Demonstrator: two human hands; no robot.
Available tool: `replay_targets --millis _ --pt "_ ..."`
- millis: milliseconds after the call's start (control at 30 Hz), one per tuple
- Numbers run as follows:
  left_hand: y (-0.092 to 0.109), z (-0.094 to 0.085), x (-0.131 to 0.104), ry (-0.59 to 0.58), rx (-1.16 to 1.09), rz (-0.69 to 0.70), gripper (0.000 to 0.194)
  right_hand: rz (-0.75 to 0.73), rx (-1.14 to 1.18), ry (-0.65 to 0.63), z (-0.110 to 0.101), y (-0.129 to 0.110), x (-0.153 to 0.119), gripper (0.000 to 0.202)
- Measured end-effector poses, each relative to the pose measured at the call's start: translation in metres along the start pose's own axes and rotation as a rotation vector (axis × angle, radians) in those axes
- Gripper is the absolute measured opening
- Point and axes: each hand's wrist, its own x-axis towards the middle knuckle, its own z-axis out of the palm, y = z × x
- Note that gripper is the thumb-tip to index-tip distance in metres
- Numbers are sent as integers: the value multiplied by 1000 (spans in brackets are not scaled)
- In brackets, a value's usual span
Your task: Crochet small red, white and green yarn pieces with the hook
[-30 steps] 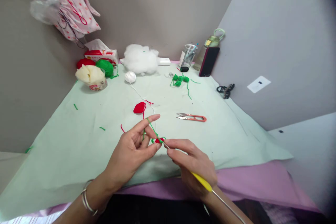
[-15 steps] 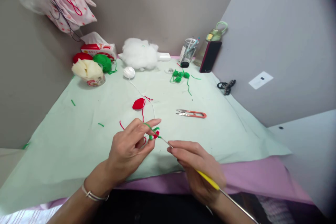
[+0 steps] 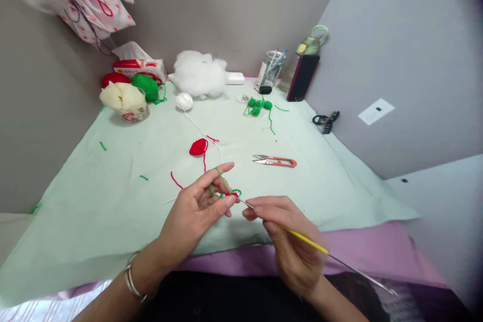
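Between thumb and fingers, my left hand pinches a small red, white and green crochet piece. Green yarn runs over its raised index finger down to the work. My right hand is closed around a crochet hook with a yellow grip and metal ends; the hook's tip meets the piece at my left thumb. Beyond the hands lies a red yarn bundle. White yarn leads from my left hand's side back to a white yarn ball.
Orange thread snips lie right of centre. Green crocheted bits, white stuffing, a pen cup, a bottle and a phone stand at the back. A paper-lined tub and green yarn ball are back left.
My left hand has turned, its thumb now over the crochet piece, which shows edge-on. My right hand has shifted slightly, and the hook lies at a flatter angle.
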Motion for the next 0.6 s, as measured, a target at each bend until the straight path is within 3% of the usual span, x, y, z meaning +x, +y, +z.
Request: replay_targets --millis 100,267,467,600 --pt "1 2 0 8 27 -7 52 7 6 3 0 -1 0 38" --pt "-2 5 -1 71 226 155 53 66 57 14 2 2 -2 37" --pt "-11 1 0 82 412 361 55 342 376 154 4 7 2 22" --pt "-10 0 0 54 365 304 51 509 593 190 3 8 12 14"
